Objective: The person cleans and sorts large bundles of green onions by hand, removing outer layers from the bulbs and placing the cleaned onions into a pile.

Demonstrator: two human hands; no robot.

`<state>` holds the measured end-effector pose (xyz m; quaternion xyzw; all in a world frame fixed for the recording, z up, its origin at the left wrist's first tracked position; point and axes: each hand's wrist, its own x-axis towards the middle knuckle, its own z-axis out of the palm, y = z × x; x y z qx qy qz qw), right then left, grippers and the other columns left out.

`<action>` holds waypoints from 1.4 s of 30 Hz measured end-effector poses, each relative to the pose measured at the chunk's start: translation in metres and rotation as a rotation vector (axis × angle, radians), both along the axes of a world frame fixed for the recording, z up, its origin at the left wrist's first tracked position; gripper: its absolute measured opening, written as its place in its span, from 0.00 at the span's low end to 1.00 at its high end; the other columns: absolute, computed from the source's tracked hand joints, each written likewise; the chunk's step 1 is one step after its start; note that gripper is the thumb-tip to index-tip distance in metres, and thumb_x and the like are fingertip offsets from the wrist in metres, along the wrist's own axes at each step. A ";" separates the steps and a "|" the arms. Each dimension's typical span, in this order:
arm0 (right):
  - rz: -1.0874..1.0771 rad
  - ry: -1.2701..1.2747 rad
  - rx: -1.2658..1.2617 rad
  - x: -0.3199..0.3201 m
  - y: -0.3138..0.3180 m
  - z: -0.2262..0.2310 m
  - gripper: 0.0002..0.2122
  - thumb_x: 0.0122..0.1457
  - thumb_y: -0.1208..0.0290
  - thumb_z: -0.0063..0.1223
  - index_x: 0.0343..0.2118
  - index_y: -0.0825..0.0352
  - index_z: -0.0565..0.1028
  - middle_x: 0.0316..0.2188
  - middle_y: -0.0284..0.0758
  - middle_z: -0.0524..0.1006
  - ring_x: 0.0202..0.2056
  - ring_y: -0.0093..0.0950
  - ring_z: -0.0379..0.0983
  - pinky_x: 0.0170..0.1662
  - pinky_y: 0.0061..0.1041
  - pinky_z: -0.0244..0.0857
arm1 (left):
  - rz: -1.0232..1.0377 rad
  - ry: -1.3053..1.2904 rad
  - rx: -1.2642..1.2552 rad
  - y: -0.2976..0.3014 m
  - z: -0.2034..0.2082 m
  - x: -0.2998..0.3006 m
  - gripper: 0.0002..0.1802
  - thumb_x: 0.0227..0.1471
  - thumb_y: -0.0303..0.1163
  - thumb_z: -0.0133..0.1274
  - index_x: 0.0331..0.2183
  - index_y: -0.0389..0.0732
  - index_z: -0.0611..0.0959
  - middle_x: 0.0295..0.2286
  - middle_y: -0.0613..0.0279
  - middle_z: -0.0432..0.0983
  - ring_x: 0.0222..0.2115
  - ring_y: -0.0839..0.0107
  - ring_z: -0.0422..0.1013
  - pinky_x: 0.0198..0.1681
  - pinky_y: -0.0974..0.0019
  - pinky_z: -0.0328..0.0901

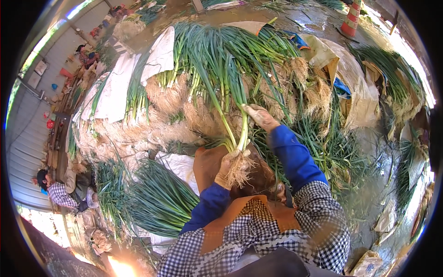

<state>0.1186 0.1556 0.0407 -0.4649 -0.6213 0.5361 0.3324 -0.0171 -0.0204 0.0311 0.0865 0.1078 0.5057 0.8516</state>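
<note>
Item: small bunch of green onions (237, 99), long green leaves, pale stalks, tangled tan roots. Held upright between both hands, over the person's lap.

Left hand (227, 167): fingers (224, 162) clenched around the root end of the bunch; the root tuft (240, 170) hangs out just beside and below them. Blue sleeve, checked oversleeve behind it.

Right hand (260, 116): fingers closed on the stalks of the same bunch, higher up, above and slightly right of the left fingers. The leaves fan away beyond these fingers toward the large pile.

Beyond the fingers: large heap of green onions (217, 55), roots turned toward the person, lying on white sacks (115, 87) on wet ground.

Left of the left fingers: a laid-out bundle of green onions (157, 198), leaves aligned, on a white sheet (180, 166).

Right of the right fingers: loose green leaves (332, 152) strewn on the ground; further heaps (392, 74) well apart.

Beneath the fingers: brown apron (210, 164).

Far left: another person (57, 191) in a checked shirt, seated.

Far top right: striped traffic cone (351, 18).
</note>
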 end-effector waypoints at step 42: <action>0.407 -0.567 -0.014 -0.088 0.030 0.040 0.36 0.45 0.35 0.45 0.48 0.63 0.71 0.46 0.40 0.71 0.51 0.34 0.63 0.55 0.25 0.52 | 0.600 0.131 0.876 -0.063 0.400 -0.170 0.32 0.49 0.19 0.43 0.55 0.28 0.51 0.27 0.60 0.66 0.17 0.83 0.65 0.15 0.78 0.64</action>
